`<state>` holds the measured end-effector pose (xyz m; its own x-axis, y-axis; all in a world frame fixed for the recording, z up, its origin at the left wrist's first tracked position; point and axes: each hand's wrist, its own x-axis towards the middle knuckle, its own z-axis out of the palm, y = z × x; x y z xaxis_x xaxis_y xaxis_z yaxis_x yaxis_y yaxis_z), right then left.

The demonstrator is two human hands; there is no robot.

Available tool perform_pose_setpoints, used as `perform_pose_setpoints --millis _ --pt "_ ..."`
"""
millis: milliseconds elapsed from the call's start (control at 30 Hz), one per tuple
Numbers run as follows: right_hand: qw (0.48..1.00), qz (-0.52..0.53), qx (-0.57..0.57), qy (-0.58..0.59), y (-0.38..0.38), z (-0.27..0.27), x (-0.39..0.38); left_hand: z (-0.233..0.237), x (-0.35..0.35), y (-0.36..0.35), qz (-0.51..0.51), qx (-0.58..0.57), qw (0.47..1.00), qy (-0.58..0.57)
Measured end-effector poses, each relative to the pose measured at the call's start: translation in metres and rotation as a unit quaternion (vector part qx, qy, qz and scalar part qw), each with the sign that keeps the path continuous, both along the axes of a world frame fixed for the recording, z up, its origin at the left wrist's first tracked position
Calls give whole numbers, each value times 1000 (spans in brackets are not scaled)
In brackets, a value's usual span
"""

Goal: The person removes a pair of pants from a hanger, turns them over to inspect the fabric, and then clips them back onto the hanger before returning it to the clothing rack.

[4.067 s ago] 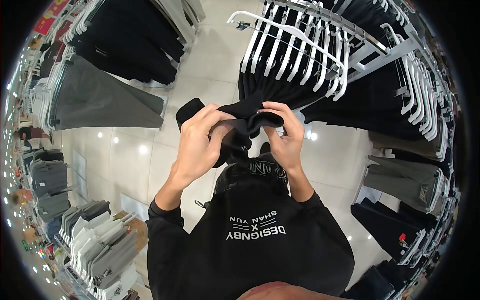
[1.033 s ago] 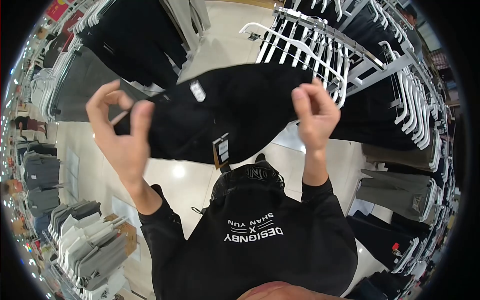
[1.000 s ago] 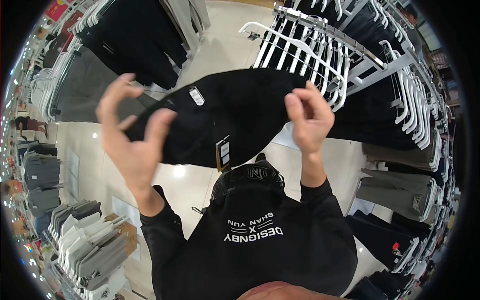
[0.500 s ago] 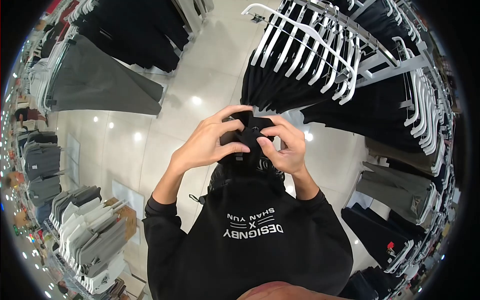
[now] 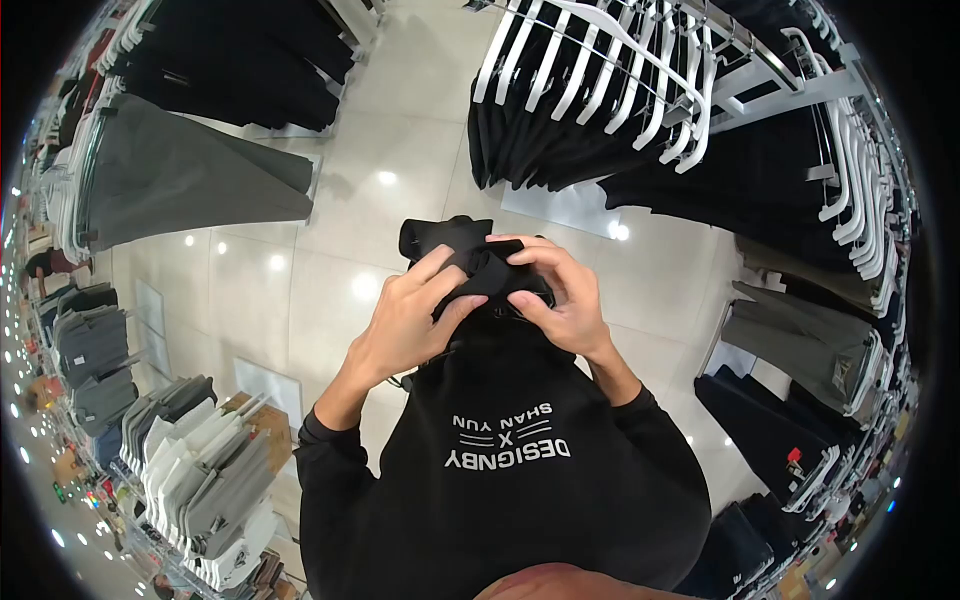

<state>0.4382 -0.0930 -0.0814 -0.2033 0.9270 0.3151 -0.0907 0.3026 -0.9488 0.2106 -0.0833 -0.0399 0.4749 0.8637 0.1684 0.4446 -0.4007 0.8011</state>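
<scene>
A folded piece of black fabric [image 5: 436,236], seemingly a garment, is held up in front of my chest. My left hand [image 5: 405,318] grips it from the left, thumb and fingers pinching a raised fold. On the other side my right hand [image 5: 562,296] pinches its edge between thumb and fingers. The cloth between the hands is bunched, and its lower part blends with my black sweatshirt [image 5: 500,510], which has white lettering. What kind of garment it is I cannot make out.
Black trousers [image 5: 530,145] hang from white hangers [image 5: 590,80] on a rack ahead. Grey trousers [image 5: 190,175] hang at the left. Folded-over grey and white clothes [image 5: 200,470] hang at the lower left, dark trousers [image 5: 760,430] at the right. Pale tiled floor [image 5: 390,145] runs between the racks.
Both hands have lowered slightly towards me, and the left has turned over the fabric. More of the black cloth now stands out beyond the left fingers. The view has shifted a little.
</scene>
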Motion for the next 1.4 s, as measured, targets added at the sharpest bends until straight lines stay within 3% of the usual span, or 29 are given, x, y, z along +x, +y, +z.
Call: perform_pose_setpoints --millis 100,167,333,467,567,667,767,800,900,1100,1233,1333,1400 --pt "953 87 -158 245 -5 -10 1 0 -7 -1 -29 -7 999 20" --pt "917 177 -234 271 4 -26 15 7 -9 0 -65 -17 998 21" --pt "930 266 -220 128 15 -35 10 5 -13 1 -119 -28 992 35" --pt "957 256 -136 30 26 -31 9 7 -11 2 -114 -28 992 38" --pt "950 283 -131 27 29 -32 10 4 -12 0 -101 -27 994 17" --pt "946 203 -225 111 24 -24 10 11 -10 1 -32 2 999 -2" --pt "953 119 -215 176 26 -36 16 18 -18 -5 17 -30 998 48" --pt "964 125 -175 154 33 -39 18 22 -19 -6 31 -34 997 67" --pt "952 103 -244 154 29 -27 18 12 -18 -7 37 -4 998 49" --pt "950 193 -237 70 36 -9 23 14 -23 -1 3 -59 995 85" --pt "902 295 -306 77 41 -16 34 13 -27 3 1 -95 994 59" --pt "894 309 -311 95 39 -32 41 13 -28 4 0 -95 994 46" --pt "912 260 -302 98 33 -24 41 14 -27 6 3 -88 996 23"
